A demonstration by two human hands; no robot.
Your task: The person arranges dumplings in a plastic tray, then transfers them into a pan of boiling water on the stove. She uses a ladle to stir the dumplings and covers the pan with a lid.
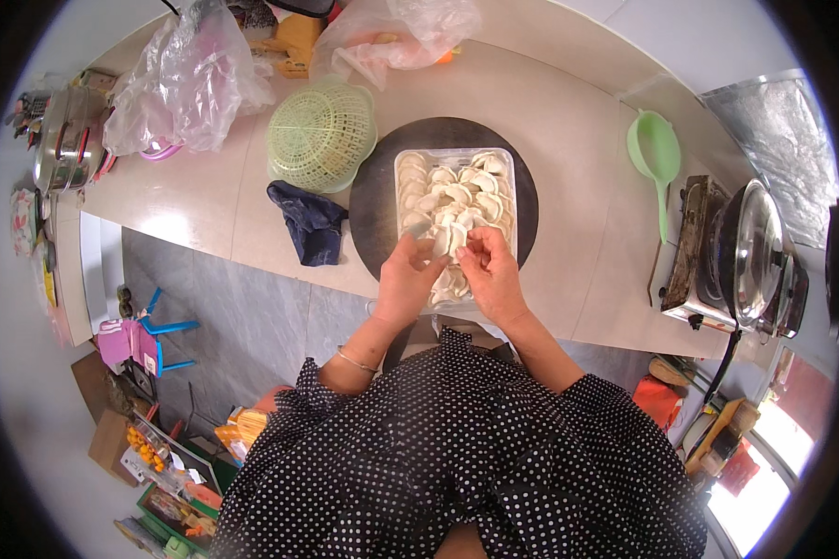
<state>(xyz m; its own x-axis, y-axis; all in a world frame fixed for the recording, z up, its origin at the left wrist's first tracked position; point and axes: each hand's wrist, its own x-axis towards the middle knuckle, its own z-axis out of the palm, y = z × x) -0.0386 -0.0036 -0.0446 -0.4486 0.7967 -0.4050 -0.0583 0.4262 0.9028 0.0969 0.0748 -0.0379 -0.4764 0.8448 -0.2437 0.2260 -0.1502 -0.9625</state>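
Both of my hands meet over a clear plastic container (512,175) packed with pale, crescent-shaped dumplings (486,182). Pinched by my left hand (411,279) and my right hand (491,276) is a dumpling (454,239) above the near half of the container; another may be pressed against it, but I cannot tell. My fingertips partly cover the dumplings below. Beneath the container is a round dark board (374,202) at the counter's front edge. A bangle (356,361) circles my left wrist.
Left of the board lie an upturned green plastic colander (318,133) and a dark blue cloth (312,223). Plastic bags (203,84) fill the back left. At right are a green strainer (657,147) and a gas stove (692,251) bearing a lidded wok (755,251).
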